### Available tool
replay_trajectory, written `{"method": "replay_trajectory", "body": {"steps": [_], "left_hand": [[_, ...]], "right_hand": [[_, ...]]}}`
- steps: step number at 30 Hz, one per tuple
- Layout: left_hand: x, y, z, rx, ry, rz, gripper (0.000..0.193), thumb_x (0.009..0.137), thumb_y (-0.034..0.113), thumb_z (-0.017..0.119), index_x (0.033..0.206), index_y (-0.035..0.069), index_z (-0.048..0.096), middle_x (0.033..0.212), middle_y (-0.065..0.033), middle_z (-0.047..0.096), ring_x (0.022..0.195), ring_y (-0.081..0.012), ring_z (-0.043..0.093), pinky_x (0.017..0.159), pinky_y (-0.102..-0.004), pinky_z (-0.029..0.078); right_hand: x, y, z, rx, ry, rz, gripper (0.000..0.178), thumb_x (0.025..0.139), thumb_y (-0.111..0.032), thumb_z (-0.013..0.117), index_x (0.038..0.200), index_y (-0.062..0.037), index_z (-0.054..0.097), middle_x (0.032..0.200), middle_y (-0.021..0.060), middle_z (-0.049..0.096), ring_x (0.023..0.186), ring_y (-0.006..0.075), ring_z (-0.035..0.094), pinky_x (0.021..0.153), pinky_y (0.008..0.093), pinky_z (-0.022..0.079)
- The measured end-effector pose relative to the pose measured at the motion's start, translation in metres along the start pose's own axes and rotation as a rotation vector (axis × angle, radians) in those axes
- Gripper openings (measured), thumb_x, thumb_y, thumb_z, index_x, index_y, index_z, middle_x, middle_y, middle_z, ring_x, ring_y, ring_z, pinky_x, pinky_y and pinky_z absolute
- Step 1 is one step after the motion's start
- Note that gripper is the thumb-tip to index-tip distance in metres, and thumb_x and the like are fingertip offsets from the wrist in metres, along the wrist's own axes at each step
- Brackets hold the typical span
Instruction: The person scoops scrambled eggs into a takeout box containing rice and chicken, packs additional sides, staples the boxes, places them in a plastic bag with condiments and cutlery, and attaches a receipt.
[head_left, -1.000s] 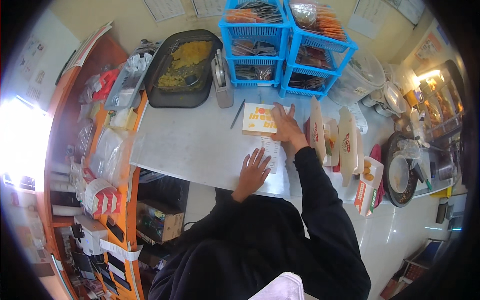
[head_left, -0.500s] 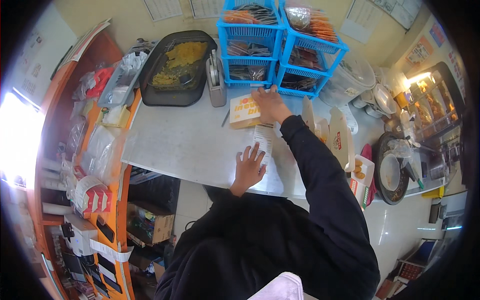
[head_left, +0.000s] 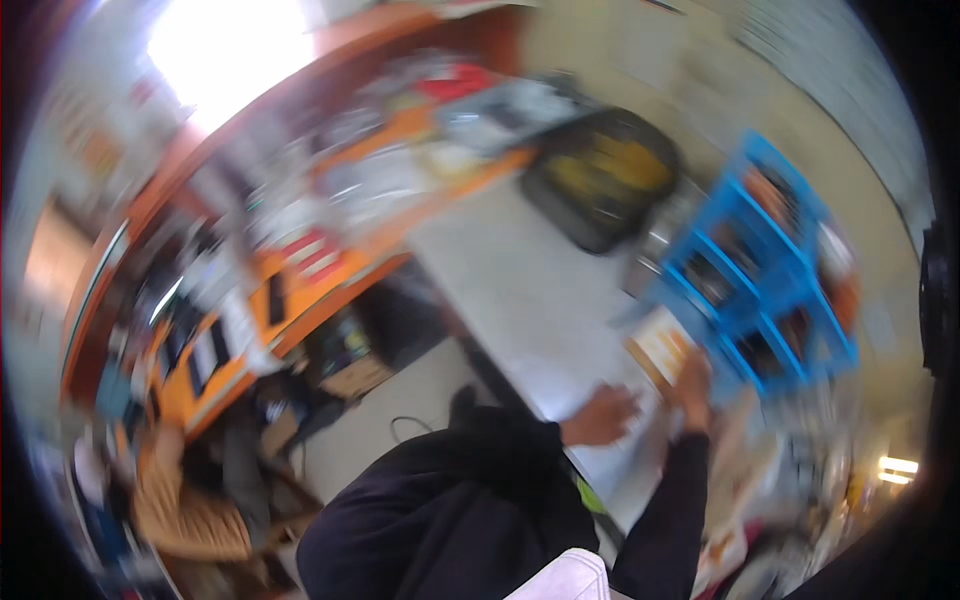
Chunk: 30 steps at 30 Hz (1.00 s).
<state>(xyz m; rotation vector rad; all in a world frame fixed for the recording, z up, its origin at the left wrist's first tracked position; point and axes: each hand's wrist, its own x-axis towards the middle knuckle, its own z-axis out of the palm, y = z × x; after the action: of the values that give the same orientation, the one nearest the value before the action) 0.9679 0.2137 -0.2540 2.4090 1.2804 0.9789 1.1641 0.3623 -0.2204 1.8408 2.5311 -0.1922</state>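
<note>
The picture is smeared by motion. My right hand (head_left: 691, 388) rests against the near right side of a small white and yellow-orange carton (head_left: 659, 344) on the metal table; its fingers are too blurred to tell whether they grip. Close to the table's front edge lies my left hand (head_left: 603, 414), fingers stretched out and apart, with nothing seen in it. A pale paper slip beside that hand is too blurred to make out clearly. Just beyond the carton stand blue stacked baskets (head_left: 765, 265) with packets in them.
A black tray (head_left: 600, 180) of yellow food sits at the table's far end. An orange shelf unit (head_left: 365, 265) with bags, boxes and phones runs along the left. At lower left is a person in tan clothing (head_left: 195, 505). Blurred containers crowd the right.
My view has swung to the left and tilted, so the table and baskets now appear turned and farther right. A person has come into view at lower left. Both hands stay near the carton.
</note>
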Motion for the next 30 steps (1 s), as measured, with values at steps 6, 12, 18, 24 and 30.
{"method": "replay_trajectory", "body": {"steps": [6, 12, 18, 24, 30], "left_hand": [[-0.054, -0.004, -0.079, 0.04, 0.144, -0.078, 0.053, 0.083, 0.031, 0.064, 0.131, 0.013, 0.052, 0.152, -0.0146, 0.032, 0.126, -0.0294, 0.04, 0.098, -0.0486, 0.032], [-0.236, -0.098, -0.215, 0.45, 0.655, -0.71, 0.03, 0.075, 0.012, 0.067, 0.104, 0.002, 0.063, 0.119, -0.0172, 0.055, 0.11, -0.0337, 0.053, 0.09, -0.0467, 0.04], [-0.499, -0.146, -0.334, 0.761, 1.665, -1.367, 0.054, 0.084, 0.027, 0.073, 0.118, -0.005, 0.046, 0.117, -0.021, 0.048, 0.114, -0.0317, 0.043, 0.098, -0.0424, 0.034], [-0.578, -0.179, -0.355, -0.069, 1.825, -1.369, 0.048, 0.083, 0.024, 0.077, 0.113, -0.002, 0.05, 0.11, -0.0134, 0.054, 0.105, -0.0199, 0.051, 0.087, -0.0315, 0.044], [-0.595, -0.142, -0.36, -0.489, 1.339, -1.208, 0.011, 0.091, 0.013, 0.066, 0.093, 0.004, 0.061, 0.083, 0.0016, 0.061, 0.077, -0.0065, 0.055, 0.071, -0.0235, 0.045]], "right_hand": [[-0.029, -0.014, 0.006, -0.061, 0.116, -0.032, 0.095, 0.07, -0.038, 0.079, 0.138, 0.0061, 0.03, 0.15, 0.0202, 0.024, 0.142, 0.0371, 0.023, 0.115, 0.0619, 0.003], [-0.055, -0.129, -0.041, -0.261, 0.137, 0.337, 0.104, 0.076, -0.049, 0.075, 0.147, 0.0024, 0.018, 0.15, 0.0202, 0.026, 0.144, 0.0414, 0.01, 0.108, 0.069, 0.019], [-0.047, -0.28, -0.009, 0.139, 0.778, -0.233, 0.063, 0.086, -0.04, 0.07, 0.127, 0.0012, 0.047, 0.129, 0.0209, 0.049, 0.123, 0.0359, 0.042, 0.097, 0.0509, 0.037], [-0.102, -0.57, -0.009, 0.623, 0.242, -0.837, 0.042, 0.084, -0.013, 0.07, 0.122, -0.0036, 0.053, 0.12, 0.0183, 0.051, 0.117, 0.0359, 0.044, 0.102, 0.0467, 0.032], [-0.14, -0.679, 0.005, 0.848, -0.188, -1.014, 0.036, 0.085, -0.008, 0.066, 0.12, -0.0049, 0.055, 0.111, 0.0153, 0.057, 0.11, 0.0299, 0.052, 0.096, 0.039, 0.04]]}}
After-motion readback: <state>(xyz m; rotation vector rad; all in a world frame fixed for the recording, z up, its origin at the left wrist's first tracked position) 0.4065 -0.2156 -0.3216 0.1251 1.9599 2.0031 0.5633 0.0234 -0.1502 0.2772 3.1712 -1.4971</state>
